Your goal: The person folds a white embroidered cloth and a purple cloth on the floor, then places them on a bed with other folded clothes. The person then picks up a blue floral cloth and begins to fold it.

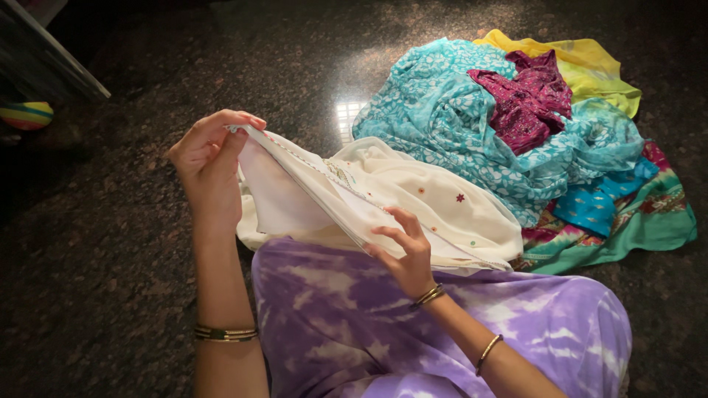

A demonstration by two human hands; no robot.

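A cream cloth [435, 203] with small embroidered dots and a stitched border lies across my lap. My left hand [210, 158] is raised at the left and pinches one corner of the cloth's edge between thumb and fingers. My right hand [402, 250] grips the same edge lower down, near my knee, so the border runs taut between the two hands. Bangles sit on both wrists. My legs are covered by purple and white tie-dye fabric [442, 332].
A heap of clothes lies on the dark speckled stone floor [110, 243] at the right: turquoise printed cloth [457, 118], maroon cloth [527, 99], yellow cloth [590, 66], green-bordered cloth [634, 221]. A striped ball [26, 114] rests at the far left by a slanted panel [44, 59].
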